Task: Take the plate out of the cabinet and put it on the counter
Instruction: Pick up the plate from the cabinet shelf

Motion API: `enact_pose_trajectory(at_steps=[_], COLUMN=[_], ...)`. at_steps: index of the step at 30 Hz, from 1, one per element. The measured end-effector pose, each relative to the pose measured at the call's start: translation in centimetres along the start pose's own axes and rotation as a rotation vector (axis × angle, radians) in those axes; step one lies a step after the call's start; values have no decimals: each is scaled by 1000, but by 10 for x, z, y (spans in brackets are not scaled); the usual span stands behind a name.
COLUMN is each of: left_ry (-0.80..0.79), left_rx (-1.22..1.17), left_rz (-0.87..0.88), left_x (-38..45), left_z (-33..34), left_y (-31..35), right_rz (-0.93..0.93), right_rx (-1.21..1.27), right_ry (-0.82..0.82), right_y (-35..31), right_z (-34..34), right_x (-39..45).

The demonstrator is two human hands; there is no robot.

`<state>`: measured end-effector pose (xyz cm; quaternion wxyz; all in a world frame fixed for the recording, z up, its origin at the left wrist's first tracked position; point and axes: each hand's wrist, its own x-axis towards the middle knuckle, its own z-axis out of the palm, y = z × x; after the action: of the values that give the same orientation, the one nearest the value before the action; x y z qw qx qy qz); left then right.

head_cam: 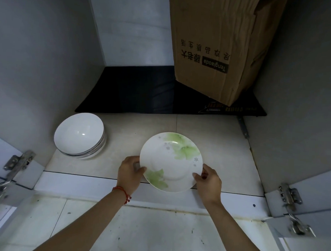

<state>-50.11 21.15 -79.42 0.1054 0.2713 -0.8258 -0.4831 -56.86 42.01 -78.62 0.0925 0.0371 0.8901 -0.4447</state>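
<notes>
A white plate (pixel 171 162) with green leaf prints is at the front of the open cabinet, just above or on its beige tiled floor (pixel 225 155). My left hand (pixel 130 173) grips its left rim, thumb on top. On the other side my right hand (pixel 208 181) holds the right rim the same way. The plate's near edge reaches over the cabinet's front sill. The counter is out of view.
A stack of white bowls (pixel 80 135) sits at the cabinet's left. A dark flat panel (pixel 134 92) lies at the back, with a brown cardboard box (pixel 216 48) standing on it at the right. Door hinges (pixel 17 163) flank both sides.
</notes>
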Motion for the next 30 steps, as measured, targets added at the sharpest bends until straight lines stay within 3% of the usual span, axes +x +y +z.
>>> enact_pose_trajectory(at_steps=[5, 11, 19, 30], left_ry=[-4, -14, -73, -70], left_rx=[-195, -346, -516, -481], left_rz=[-126, -144, -200, -231], left_x=[-3, -7, -23, -54], left_z=[-2, -9, -16, -32], left_y=[5, 11, 17, 31], right_rz=[22, 73, 107, 91], right_rx=[137, 300, 343, 344], right_ry=[-5, 22, 59, 96], right_y=[-4, -4, 2, 8], right_z=[-6, -11, -19, -30], right_x=[-6, -6, -10, -55])
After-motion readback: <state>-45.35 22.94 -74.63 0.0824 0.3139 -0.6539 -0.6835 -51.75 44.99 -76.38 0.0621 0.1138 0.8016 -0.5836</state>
